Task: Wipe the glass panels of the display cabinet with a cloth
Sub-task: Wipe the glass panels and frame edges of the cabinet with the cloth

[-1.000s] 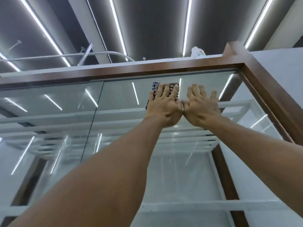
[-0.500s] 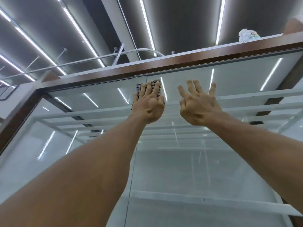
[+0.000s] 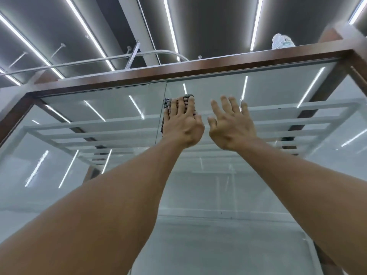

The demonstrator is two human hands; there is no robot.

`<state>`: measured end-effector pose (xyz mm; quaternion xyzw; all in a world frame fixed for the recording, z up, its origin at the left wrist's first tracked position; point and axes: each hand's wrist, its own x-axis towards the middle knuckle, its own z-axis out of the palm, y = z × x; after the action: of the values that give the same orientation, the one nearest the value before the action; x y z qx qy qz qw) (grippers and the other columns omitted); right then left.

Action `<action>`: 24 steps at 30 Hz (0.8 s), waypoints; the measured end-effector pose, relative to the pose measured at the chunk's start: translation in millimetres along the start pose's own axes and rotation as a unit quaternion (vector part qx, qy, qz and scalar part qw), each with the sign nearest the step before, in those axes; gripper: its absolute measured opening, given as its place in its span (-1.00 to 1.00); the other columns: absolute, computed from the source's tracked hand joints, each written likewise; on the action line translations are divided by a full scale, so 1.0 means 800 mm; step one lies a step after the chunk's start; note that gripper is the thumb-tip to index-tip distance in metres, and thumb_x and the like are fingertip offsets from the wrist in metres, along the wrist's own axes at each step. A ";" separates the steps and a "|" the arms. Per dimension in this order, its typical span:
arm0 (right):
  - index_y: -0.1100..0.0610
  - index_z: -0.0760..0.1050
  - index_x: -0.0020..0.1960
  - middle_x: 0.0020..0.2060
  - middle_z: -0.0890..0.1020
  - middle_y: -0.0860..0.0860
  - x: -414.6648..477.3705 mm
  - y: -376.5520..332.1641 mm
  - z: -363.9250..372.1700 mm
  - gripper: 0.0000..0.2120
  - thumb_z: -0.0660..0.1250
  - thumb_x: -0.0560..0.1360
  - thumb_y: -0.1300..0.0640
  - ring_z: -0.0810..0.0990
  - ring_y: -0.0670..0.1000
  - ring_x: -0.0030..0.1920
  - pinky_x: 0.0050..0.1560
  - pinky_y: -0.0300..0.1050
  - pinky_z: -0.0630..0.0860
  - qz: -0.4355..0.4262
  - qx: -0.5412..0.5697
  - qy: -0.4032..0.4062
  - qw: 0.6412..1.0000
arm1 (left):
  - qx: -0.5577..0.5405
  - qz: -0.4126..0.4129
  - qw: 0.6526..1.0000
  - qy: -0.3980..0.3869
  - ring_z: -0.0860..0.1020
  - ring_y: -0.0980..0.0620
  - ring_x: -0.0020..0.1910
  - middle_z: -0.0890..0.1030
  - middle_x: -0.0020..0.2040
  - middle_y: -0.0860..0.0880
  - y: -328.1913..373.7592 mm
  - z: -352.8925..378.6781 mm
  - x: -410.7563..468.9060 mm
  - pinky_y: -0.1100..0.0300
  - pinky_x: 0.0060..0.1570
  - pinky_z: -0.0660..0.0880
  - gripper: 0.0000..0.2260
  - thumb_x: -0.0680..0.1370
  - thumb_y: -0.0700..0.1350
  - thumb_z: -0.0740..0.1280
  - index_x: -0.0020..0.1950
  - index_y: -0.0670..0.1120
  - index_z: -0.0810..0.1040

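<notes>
Glossy glass panels point(image 3: 218, 185), polished brown wood frame point(image 3: 218, 65), nubbly woven cloth point(image 3: 186, 97)

This looks like a shop or showroom, though the upward view leaves that partly open. A tall display cabinet point(image 3: 198, 66) with a dark wood frame and glass panels point(image 3: 258, 90) holds tiers of white shelves point(image 3: 99, 126). Overhead runs a dark ceiling with long strip lights point(image 3: 170, 26) and a metal conduit point(image 3: 79, 63). A plastic bottle point(image 3: 282, 41) sits on top.
</notes>
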<state>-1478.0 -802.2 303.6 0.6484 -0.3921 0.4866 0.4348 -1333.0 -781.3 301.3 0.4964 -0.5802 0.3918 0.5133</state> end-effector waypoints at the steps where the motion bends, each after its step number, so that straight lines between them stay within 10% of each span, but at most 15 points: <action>1: -0.01 -0.14 0.67 0.66 -0.13 0.06 -0.005 0.007 0.000 -0.42 -0.15 0.70 -0.12 -0.21 0.10 0.65 0.62 0.18 -0.27 0.014 -0.001 0.006 1.000 | 0.003 0.018 1.000 -0.002 -0.30 0.00 0.65 -0.24 0.69 -0.02 0.014 0.005 -0.002 -0.03 0.58 -0.34 -0.45 0.73 0.09 -0.08 0.69 0.06 -0.21; 24: 0.04 -0.11 0.67 0.66 -0.07 0.15 -0.125 0.335 -0.103 -0.42 -0.17 0.70 -0.12 -0.20 0.15 0.65 0.59 0.30 -0.29 0.086 -0.175 0.003 0.981 | 0.015 0.216 0.975 -0.044 -0.29 -0.03 0.66 -0.22 0.70 -0.03 0.346 0.101 0.007 -0.10 0.61 -0.31 -0.45 0.72 0.09 -0.08 0.70 0.08 -0.17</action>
<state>-1773.5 -799.9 267.3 0.5245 -0.5242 0.4485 0.4990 -1620.0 -805.0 308.9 0.3837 -0.6895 0.4801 0.3832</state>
